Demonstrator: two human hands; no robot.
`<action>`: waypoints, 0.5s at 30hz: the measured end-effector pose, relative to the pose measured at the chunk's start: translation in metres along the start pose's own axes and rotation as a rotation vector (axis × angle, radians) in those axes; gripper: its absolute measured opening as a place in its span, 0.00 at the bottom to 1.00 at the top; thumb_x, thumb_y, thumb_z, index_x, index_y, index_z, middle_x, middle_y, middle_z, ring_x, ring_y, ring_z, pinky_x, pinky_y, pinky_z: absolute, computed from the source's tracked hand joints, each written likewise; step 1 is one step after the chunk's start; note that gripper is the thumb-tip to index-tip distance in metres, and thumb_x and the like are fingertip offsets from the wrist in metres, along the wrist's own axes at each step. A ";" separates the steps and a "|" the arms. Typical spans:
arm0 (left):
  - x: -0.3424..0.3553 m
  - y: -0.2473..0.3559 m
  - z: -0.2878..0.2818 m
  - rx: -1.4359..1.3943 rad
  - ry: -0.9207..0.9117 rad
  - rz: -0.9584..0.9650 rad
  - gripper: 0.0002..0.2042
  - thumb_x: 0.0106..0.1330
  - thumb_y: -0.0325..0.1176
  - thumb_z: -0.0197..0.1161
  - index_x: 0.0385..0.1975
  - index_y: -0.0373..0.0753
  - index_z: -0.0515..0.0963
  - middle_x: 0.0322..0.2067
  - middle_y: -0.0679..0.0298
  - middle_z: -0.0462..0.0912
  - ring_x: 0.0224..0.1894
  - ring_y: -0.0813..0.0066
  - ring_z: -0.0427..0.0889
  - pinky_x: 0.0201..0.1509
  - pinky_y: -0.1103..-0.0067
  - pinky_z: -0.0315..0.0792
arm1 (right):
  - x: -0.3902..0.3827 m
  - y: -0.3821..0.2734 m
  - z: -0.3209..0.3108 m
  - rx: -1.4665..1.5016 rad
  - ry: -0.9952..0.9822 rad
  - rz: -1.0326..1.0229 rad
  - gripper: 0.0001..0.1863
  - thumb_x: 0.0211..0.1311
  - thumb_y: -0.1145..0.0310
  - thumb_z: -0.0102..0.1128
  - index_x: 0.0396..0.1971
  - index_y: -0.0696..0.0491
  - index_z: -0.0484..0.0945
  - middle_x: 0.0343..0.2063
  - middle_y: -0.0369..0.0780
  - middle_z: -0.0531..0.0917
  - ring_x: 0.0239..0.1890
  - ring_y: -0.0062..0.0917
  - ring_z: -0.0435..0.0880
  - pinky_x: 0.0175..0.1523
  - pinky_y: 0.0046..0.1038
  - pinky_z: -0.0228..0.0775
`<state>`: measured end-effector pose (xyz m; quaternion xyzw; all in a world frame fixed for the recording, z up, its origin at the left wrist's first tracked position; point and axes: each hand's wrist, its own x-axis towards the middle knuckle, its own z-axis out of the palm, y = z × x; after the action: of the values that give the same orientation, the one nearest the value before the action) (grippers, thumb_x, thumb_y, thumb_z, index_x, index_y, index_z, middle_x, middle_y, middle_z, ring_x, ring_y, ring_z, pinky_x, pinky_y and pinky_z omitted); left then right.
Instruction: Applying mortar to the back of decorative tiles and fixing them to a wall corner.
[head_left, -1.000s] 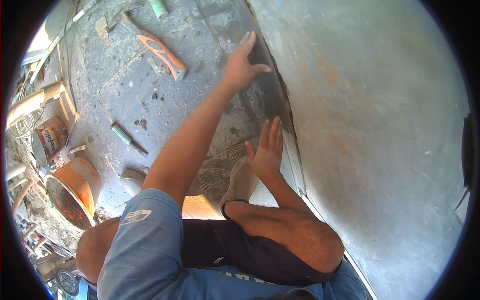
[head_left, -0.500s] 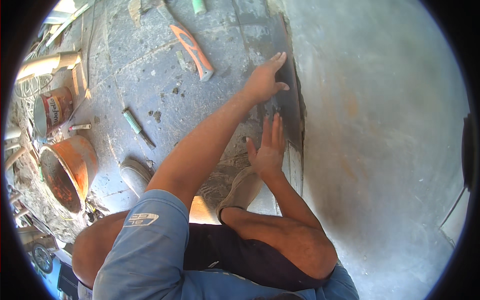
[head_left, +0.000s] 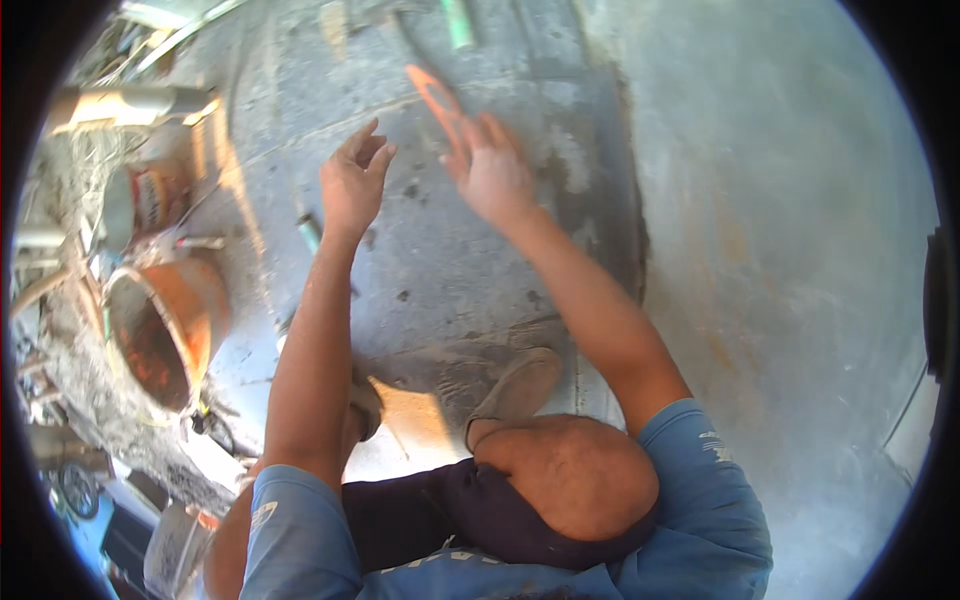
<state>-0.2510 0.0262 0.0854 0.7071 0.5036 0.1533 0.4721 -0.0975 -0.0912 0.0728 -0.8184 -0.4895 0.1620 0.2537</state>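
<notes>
A long tool with an orange handle [head_left: 436, 96] and a grey shaft lies on the dark grey tiled floor [head_left: 440, 270]; its far end is out of view. My right hand [head_left: 493, 178] is over the near end of that handle, fingers apart and blurred. Whether it touches the handle I cannot tell. To the left, my left hand [head_left: 352, 185] hovers above the floor, fingers loosely bent, thumb apart, nothing in it. A green-handled tool [head_left: 308, 232] lies beside my left wrist, partly hidden by the forearm. Wet-looking dark tile [head_left: 598, 170] runs along the floor's right edge.
An orange bucket [head_left: 200, 310] and a smaller tin [head_left: 160, 200] stand at the left, near a bamboo pole [head_left: 140, 103]. A green cylindrical piece [head_left: 458, 22] lies at the far edge. Smooth grey concrete [head_left: 780, 250] spreads to the right.
Both hands have left the dark tile at the right edge. The left swung left, away from the tile; the right moved up and left to the orange handle. The view shifted slightly.
</notes>
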 end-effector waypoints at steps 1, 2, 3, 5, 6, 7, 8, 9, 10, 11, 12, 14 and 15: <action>-0.003 -0.004 -0.024 0.118 0.020 -0.062 0.22 0.62 0.40 0.65 0.52 0.33 0.76 0.45 0.51 0.82 0.46 0.64 0.83 0.49 0.72 0.75 | 0.009 -0.010 0.004 -0.045 0.000 -0.006 0.31 0.57 0.57 0.64 0.57 0.57 0.68 0.59 0.51 0.69 0.61 0.47 0.67 0.64 0.42 0.61; -0.007 -0.012 -0.050 0.145 0.044 -0.069 0.22 0.62 0.40 0.65 0.52 0.33 0.76 0.45 0.51 0.82 0.46 0.64 0.83 0.49 0.72 0.75 | 0.014 -0.021 0.011 -0.066 0.076 -0.048 0.30 0.57 0.58 0.64 0.55 0.59 0.69 0.57 0.50 0.70 0.60 0.46 0.67 0.63 0.41 0.62; -0.012 -0.027 -0.071 0.434 0.114 -0.156 0.23 0.60 0.45 0.66 0.47 0.33 0.77 0.42 0.51 0.83 0.45 0.60 0.82 0.48 0.70 0.74 | 0.016 -0.036 0.017 -0.040 0.074 -0.063 0.30 0.57 0.58 0.64 0.55 0.59 0.69 0.57 0.50 0.70 0.60 0.46 0.67 0.63 0.41 0.62; -0.027 -0.049 -0.096 0.720 0.111 -0.372 0.26 0.56 0.53 0.65 0.41 0.33 0.77 0.39 0.49 0.82 0.45 0.53 0.81 0.48 0.63 0.73 | 0.014 -0.059 0.026 0.022 0.143 -0.141 0.29 0.56 0.58 0.65 0.52 0.60 0.71 0.56 0.50 0.71 0.59 0.46 0.68 0.62 0.41 0.62; -0.038 -0.058 -0.102 0.717 0.043 -0.492 0.28 0.54 0.56 0.64 0.39 0.33 0.76 0.40 0.48 0.82 0.47 0.48 0.80 0.50 0.59 0.72 | 0.010 -0.070 0.028 0.034 0.147 -0.152 0.29 0.56 0.58 0.65 0.52 0.60 0.71 0.56 0.50 0.71 0.59 0.46 0.68 0.62 0.41 0.62; -0.050 -0.080 -0.110 0.776 -0.013 -0.472 0.32 0.52 0.59 0.65 0.43 0.32 0.74 0.43 0.46 0.81 0.48 0.47 0.79 0.50 0.59 0.72 | 0.002 -0.086 0.031 0.088 0.164 -0.160 0.28 0.56 0.58 0.65 0.51 0.61 0.71 0.56 0.50 0.71 0.59 0.46 0.68 0.62 0.42 0.62; -0.058 -0.082 -0.105 0.722 -0.064 -0.469 0.30 0.54 0.57 0.64 0.44 0.33 0.74 0.43 0.46 0.81 0.49 0.47 0.79 0.51 0.58 0.71 | -0.003 -0.091 0.029 0.113 0.192 -0.162 0.28 0.56 0.58 0.66 0.50 0.61 0.72 0.55 0.51 0.71 0.59 0.46 0.68 0.62 0.42 0.62; -0.067 -0.089 -0.100 0.762 -0.076 -0.461 0.27 0.57 0.54 0.62 0.45 0.34 0.74 0.43 0.47 0.81 0.49 0.47 0.78 0.51 0.57 0.71 | -0.009 -0.096 0.027 0.119 0.209 -0.172 0.28 0.56 0.58 0.66 0.50 0.61 0.72 0.55 0.51 0.71 0.59 0.46 0.68 0.62 0.42 0.62; -0.071 -0.086 -0.094 0.736 -0.043 -0.471 0.24 0.60 0.51 0.61 0.44 0.36 0.74 0.43 0.47 0.81 0.49 0.48 0.79 0.51 0.56 0.70 | -0.016 -0.096 0.024 0.158 0.178 -0.180 0.27 0.56 0.58 0.66 0.50 0.61 0.72 0.55 0.51 0.71 0.58 0.47 0.68 0.62 0.42 0.62; -0.070 -0.085 -0.096 0.742 -0.034 -0.458 0.24 0.60 0.51 0.61 0.44 0.36 0.74 0.43 0.47 0.81 0.49 0.48 0.79 0.51 0.56 0.70 | -0.022 -0.097 0.021 0.201 0.148 -0.185 0.27 0.56 0.59 0.66 0.49 0.61 0.73 0.55 0.51 0.71 0.58 0.47 0.68 0.62 0.42 0.62; -0.067 -0.083 -0.094 0.723 -0.034 -0.476 0.23 0.60 0.50 0.61 0.44 0.36 0.74 0.43 0.47 0.81 0.49 0.48 0.79 0.50 0.55 0.70 | -0.026 -0.094 0.013 0.196 0.166 -0.188 0.27 0.56 0.59 0.66 0.49 0.61 0.73 0.55 0.51 0.71 0.58 0.47 0.68 0.62 0.42 0.62; -0.059 -0.073 -0.091 0.741 -0.023 -0.418 0.21 0.61 0.48 0.62 0.44 0.38 0.75 0.43 0.49 0.82 0.49 0.50 0.79 0.50 0.53 0.69 | -0.028 -0.081 -0.002 0.232 0.149 -0.137 0.24 0.53 0.63 0.67 0.47 0.61 0.73 0.53 0.52 0.71 0.56 0.48 0.69 0.60 0.42 0.64; -0.049 -0.065 -0.093 0.747 -0.018 -0.400 0.21 0.61 0.48 0.62 0.44 0.38 0.75 0.43 0.49 0.82 0.49 0.50 0.79 0.50 0.53 0.69 | -0.022 -0.070 -0.008 0.233 0.168 -0.136 0.24 0.53 0.63 0.67 0.47 0.61 0.73 0.53 0.52 0.71 0.56 0.48 0.69 0.60 0.42 0.64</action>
<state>-0.3741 0.0347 0.0917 0.7192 0.6477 -0.1408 0.2084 -0.1539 -0.0855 0.1198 -0.7590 -0.4988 0.1314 0.3973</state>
